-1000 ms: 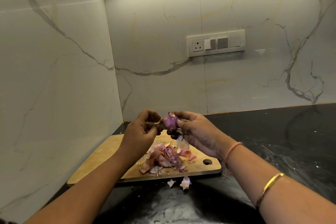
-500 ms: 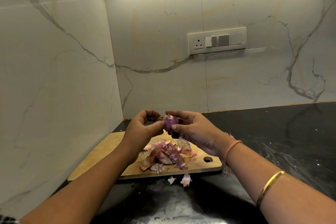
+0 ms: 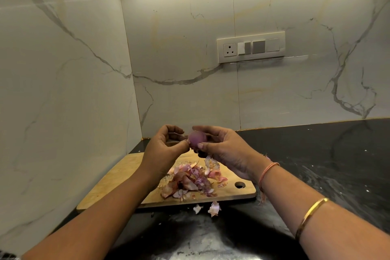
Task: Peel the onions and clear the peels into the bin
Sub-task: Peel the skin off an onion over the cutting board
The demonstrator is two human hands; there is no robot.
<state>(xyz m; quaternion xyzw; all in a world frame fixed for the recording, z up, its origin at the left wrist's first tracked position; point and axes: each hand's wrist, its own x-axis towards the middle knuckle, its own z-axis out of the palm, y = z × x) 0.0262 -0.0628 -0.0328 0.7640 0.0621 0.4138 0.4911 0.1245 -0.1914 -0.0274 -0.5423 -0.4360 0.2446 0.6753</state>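
While the onion (image 3: 197,138) is held in the air at mid-frame, above the cutting board (image 3: 118,183), both hands are on it.

- right hand (image 3: 223,150): fingers curled round the far side, thumb pressed on the near face. This hand carries the onion.
- left hand (image 3: 162,150): thumb and forefinger pinched together at the onion's left end, other fingers curled above. Too blurred to tell if the pinch has a skin flap or only the tip.

The visible surface is smooth and purple, so my read is it's nearly peeled, with only scraps left.

The peel pile (image 3: 190,181) lies on the board below the hands, right of centre. Two loose peels (image 3: 214,209) lie off the board on the black countertop (image 3: 316,164), just beside the board's near edge. No bin is in frame.

Risks from here:
- A peeled onion is probably slick. A hard tug from the left pinch could pop it out of the right hand onto the pile or the counter.
- Dry skin is light. Anything dropped from this height may drift past the board edge and add strays.
- The strays are pale but small, so a board-only sweep will likely miss them.
- Carrying the loaded board to a bin could shed peels on the way.
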